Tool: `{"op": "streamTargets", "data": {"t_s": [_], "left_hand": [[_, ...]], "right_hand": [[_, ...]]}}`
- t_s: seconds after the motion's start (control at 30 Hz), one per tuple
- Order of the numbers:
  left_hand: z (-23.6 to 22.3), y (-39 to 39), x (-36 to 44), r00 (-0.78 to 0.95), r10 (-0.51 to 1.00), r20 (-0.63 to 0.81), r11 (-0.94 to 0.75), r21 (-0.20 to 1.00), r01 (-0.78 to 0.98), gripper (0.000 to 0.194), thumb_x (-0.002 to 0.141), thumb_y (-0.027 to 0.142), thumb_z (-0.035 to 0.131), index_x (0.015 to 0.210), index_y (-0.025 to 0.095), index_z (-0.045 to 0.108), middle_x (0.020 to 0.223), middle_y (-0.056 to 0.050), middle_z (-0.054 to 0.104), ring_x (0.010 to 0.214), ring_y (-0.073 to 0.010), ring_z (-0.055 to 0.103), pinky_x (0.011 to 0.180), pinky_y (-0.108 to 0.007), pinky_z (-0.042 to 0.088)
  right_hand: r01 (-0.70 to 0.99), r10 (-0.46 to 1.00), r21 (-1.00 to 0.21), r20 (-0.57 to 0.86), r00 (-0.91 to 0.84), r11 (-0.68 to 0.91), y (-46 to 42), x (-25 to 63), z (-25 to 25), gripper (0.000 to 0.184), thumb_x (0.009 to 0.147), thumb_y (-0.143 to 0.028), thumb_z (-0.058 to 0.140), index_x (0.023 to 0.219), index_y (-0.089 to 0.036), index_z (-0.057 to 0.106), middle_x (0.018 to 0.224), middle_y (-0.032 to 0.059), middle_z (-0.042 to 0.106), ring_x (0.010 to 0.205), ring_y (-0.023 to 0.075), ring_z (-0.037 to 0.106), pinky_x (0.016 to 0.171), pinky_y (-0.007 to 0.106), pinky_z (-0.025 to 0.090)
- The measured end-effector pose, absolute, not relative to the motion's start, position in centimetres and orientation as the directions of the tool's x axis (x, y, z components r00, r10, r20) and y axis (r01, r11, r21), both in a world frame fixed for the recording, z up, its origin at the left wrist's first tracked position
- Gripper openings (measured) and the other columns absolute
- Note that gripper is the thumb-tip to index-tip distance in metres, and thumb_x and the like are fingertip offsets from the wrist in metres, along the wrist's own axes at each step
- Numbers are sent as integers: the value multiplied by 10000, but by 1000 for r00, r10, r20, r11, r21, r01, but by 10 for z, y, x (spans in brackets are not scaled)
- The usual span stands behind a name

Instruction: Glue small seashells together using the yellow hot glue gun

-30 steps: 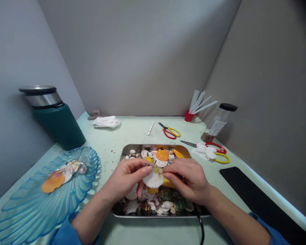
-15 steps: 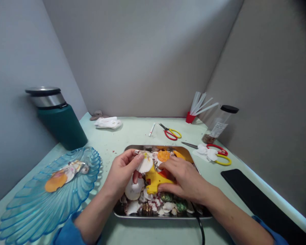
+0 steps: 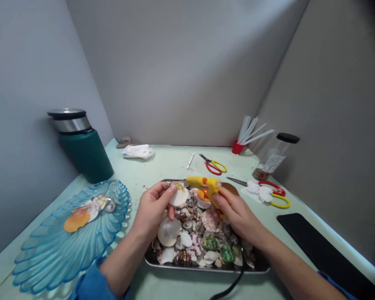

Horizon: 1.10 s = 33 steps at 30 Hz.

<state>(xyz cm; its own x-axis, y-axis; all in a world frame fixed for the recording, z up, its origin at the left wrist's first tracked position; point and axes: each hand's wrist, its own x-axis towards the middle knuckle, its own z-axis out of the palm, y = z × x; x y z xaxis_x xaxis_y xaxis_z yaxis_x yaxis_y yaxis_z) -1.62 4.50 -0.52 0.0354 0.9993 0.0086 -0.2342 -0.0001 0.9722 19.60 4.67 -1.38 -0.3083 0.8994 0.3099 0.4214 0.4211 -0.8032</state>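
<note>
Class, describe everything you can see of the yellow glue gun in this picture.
The glue gun is yellow and looks like plastic, with orange-red spots on its side. It is held above the far part of the shell-filled tray. Its barrel lies roughly level, the front end pointing toward the white shell in the left hand; whether the tip touches anything there is unclear. The right hand grips the handle, covering part of it.
</note>
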Motion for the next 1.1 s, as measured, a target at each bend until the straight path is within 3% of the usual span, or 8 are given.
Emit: {"op": "streamTargets", "data": {"t_s": [0.1,0.23,0.37,0.5,0.6,0.93,1.1], "left_hand": [[-6,45,-16,44,999,-8,17,978,-210,242,751,369,629,736,164,503,563,77,531,349,-47,492,429,-178,388],[-6,45,-15,28,1000,-10,14,989,-148,259,752,375,628,718,160,489,521,80,493,356,-54,502,405,-160,341],[-6,45,-15,38,999,-5,9,995,-96,263,752,383,623,705,159,494,495,78,479,359,-55,493,408,-156,334],[-6,45,-14,22,1000,-3,5,998,-55,247,739,376,628,713,153,525,488,67,493,363,-60,489,395,-152,319],[-6,45,-13,12,1000,-8,8,999,-43,245,730,374,627,705,147,538,510,54,517,357,-61,485,378,-153,308],[-5,44,-13,-18,1000,26,-25,1000,12,216,739,364,620,749,154,570,486,57,525,367,-70,494,396,-160,337],[-6,44,-13,-26,999,31,-30,999,35,216,742,369,617,748,157,579,458,56,533,362,-78,499,396,-162,341]], "right_hand": [[58,933,-955,270,-238,291,48,198,-13,249,927,-386,342,890,-190,490,706,8,556,556,133,557,492,242,466],[-159,897,-927,370,-240,340,49,200,-14,318,914,-433,299,871,-189,498,709,25,551,562,145,548,494,267,470],[-20,867,-911,398,-298,412,46,203,-17,315,854,-433,491,1049,-190,537,650,-3,557,512,127,521,481,254,459],[282,844,-812,411,-345,511,40,202,-12,270,800,-355,603,1022,-200,612,944,53,656,827,196,617,702,290,506],[389,839,-762,362,-406,517,38,200,-8,250,811,-346,590,1008,-195,621,955,45,669,850,205,621,753,301,495],[450,814,-698,354,-460,558,40,200,-11,155,833,-329,552,796,-179,562,690,8,569,631,147,528,620,268,440],[444,801,-686,366,-474,576,39,198,-9,178,833,-326,547,731,-187,505,671,1,533,608,135,490,601,262,410]]}}
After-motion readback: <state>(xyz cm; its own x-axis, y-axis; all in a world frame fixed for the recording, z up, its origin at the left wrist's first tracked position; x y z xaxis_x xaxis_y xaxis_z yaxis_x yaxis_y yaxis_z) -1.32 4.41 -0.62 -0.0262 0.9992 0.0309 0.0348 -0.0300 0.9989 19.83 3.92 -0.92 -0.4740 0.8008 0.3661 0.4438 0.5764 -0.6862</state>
